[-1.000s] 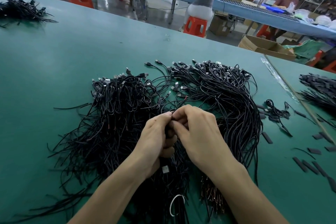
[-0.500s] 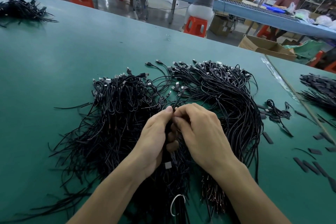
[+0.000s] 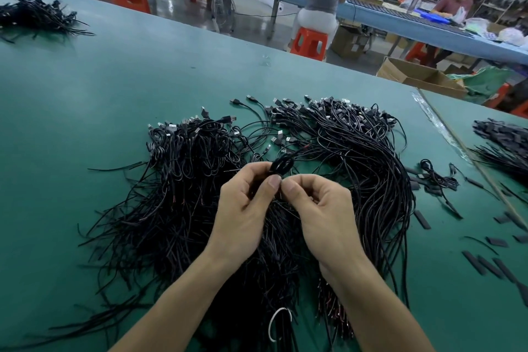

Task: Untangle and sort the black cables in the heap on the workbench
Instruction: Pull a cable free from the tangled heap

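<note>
Heap [image 3: 183, 168] cables run lengthwise, plugs far, cut ends near; left hand [image 3: 243, 208], right hand [image 3: 323, 208] fingers [image 3: 275, 181] pinch looped cable [image 3: 281, 164].

Just two bare hands above the cable heap [image 3: 183, 194]: left hand [image 3: 243, 211], right hand [image 3: 325, 214], forearms [image 3: 177, 303] uncovered to the frame edge, thumbnails [image 3: 275, 181] short, plain.

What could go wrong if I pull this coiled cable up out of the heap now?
1. The coiled cable, pinched by left hand and right hand, likely runs into the heap; pulling may drag neighbours and tighten tangles.
2. Dragged strands could scatter the loose black sleeves beside it.
</note>
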A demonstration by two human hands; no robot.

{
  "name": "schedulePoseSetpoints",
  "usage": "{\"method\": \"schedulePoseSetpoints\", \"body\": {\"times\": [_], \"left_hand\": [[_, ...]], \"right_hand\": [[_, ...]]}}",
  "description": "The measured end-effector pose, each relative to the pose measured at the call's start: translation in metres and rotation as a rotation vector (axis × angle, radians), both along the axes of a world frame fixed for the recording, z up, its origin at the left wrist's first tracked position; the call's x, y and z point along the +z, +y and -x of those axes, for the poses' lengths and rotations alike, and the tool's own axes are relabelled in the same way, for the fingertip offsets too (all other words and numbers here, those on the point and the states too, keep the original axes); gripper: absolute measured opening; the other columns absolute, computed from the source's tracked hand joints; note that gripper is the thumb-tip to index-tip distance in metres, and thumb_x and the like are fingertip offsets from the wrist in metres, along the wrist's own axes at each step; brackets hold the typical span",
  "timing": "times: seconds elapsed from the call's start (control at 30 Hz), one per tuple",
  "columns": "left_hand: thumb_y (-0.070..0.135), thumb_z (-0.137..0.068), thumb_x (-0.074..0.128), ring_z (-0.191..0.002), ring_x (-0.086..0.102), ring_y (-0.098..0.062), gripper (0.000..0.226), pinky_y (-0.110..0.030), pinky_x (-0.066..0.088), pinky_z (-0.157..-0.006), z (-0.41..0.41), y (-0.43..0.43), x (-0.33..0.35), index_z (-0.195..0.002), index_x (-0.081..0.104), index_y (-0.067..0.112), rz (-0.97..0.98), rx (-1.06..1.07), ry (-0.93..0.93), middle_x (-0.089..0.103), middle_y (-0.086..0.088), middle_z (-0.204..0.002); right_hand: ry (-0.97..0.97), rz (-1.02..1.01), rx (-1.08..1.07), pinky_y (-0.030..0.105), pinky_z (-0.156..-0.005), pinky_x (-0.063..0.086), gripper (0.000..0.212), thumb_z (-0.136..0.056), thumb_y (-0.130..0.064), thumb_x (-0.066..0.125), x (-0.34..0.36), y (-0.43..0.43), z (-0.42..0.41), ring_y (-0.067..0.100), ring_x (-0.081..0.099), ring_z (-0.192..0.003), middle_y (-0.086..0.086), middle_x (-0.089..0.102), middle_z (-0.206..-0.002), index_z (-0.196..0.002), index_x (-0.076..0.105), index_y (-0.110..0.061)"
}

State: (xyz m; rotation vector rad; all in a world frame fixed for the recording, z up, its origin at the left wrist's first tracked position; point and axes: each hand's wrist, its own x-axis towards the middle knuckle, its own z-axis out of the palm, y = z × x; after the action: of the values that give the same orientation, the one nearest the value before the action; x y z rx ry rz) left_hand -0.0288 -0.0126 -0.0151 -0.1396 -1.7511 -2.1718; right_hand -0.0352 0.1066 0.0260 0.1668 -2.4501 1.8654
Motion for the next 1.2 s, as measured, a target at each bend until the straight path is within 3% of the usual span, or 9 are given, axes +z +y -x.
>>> {"method": "schedulePoseSetpoints", "body": {"times": [0.2,0.4,0.5,0.6,0.67,0.8,0.93,1.07,1.2], "left_hand": [[0.019,-0.094,0.056,-0.086,0.064,-0.005,0.022,-0.022,0.052,-0.076,-0.003,-0.001,0.01,-0.095,0.074,0.032,-0.098,0.003,0.049,0.071,0.009,-0.092],[0.027,-0.091,0.062,-0.083,0.061,0.003,0.017,-0.016,0.051,-0.073,-0.004,0.003,0.013,-0.109,0.062,0.027,-0.114,-0.013,0.024,0.065,0.018,-0.089],[0.048,-0.087,0.061,-0.1,0.067,-0.017,0.036,-0.031,0.056,-0.087,-0.004,0.002,0.011,-0.112,0.064,0.022,-0.131,-0.122,-0.059,0.072,-0.001,-0.104],[0.049,-0.086,0.063,-0.082,0.065,-0.026,0.028,-0.052,0.054,-0.07,-0.007,0.004,0.014,-0.097,0.068,0.024,-0.053,-0.161,-0.052,0.07,-0.006,-0.089],[0.047,-0.086,0.063,-0.065,0.06,-0.02,0.015,-0.041,0.049,-0.052,-0.007,0.004,0.014,-0.084,0.065,0.032,-0.044,-0.148,-0.054,0.063,0.0,-0.073],[0.033,-0.097,0.053,-0.052,0.05,-0.005,0.024,-0.018,0.043,-0.049,-0.006,0.004,0.014,-0.075,0.063,0.039,-0.031,-0.081,0.008,0.056,0.008,-0.062],[0.042,-0.093,0.051,-0.049,0.04,-0.002,0.019,-0.016,0.039,-0.048,-0.009,0.003,0.015,-0.076,0.059,0.039,-0.081,-0.089,-0.012,0.045,0.013,-0.057],[0.038,-0.097,0.051,-0.046,0.038,-0.002,0.025,-0.017,0.037,-0.041,-0.01,0.001,0.019,-0.073,0.053,0.031,-0.108,-0.057,-0.045,0.042,0.012,-0.055],[0.044,-0.102,0.047,-0.045,0.038,-0.003,0.033,-0.019,0.036,-0.04,-0.012,0.001,0.021,-0.072,0.048,0.031,-0.147,-0.047,-0.185,0.043,0.012,-0.054]], "right_hand": [[-0.2,0.19,0.135,0.012,-0.057,0.045,0.018,-0.094,-0.013,0.066,0.005,0.0,-0.002,0.002,0.058,-0.062,-0.005,0.067,-0.066,-0.077,0.072,-0.012],[-0.085,0.099,0.172,0.031,-0.073,0.055,0.019,-0.097,-0.017,0.063,0.015,0.001,-0.004,0.016,0.063,-0.074,0.015,0.073,-0.084,-0.084,0.072,-0.007],[-0.041,0.022,0.15,0.039,-0.076,0.058,0.016,-0.096,-0.017,0.064,0.02,0.001,-0.003,0.014,0.066,-0.074,0.01,0.073,-0.081,-0.084,0.072,-0.01],[0.052,-0.098,0.119,0.038,-0.072,0.06,0.013,-0.095,-0.014,0.064,0.021,0.002,-0.002,0.016,0.071,-0.074,0.001,0.074,-0.079,-0.084,0.072,-0.017],[0.115,-0.155,0.107,0.031,-0.061,0.059,0.018,-0.095,-0.011,0.062,0.022,0.004,-0.003,0.015,0.068,-0.063,-0.001,0.072,-0.072,-0.082,0.07,-0.02],[0.139,-0.196,0.116,0.016,-0.057,0.051,0.017,-0.095,-0.014,0.065,0.024,0.006,-0.005,0.005,0.065,-0.059,-0.007,0.071,-0.07,-0.081,0.07,-0.021],[-0.02,-0.12,0.122,0.037,-0.065,0.057,0.015,-0.094,-0.022,0.067,0.023,0.003,-0.006,0.019,0.065,-0.065,0.002,0.073,-0.073,-0.081,0.073,-0.018],[-0.333,0.17,0.279,0.017,-0.052,0.045,0.022,-0.094,-0.023,0.065,0.029,0.001,-0.007,0.006,0.061,-0.06,0.001,0.07,-0.068,-0.075,0.071,-0.015],[-0.098,0.062,0.222,0.016,-0.057,0.051,0.011,-0.091,-0.015,0.07,0.026,-0.002,-0.006,0.004,0.065,-0.06,-0.003,0.072,-0.07,-0.08,0.07,-0.016]]}}
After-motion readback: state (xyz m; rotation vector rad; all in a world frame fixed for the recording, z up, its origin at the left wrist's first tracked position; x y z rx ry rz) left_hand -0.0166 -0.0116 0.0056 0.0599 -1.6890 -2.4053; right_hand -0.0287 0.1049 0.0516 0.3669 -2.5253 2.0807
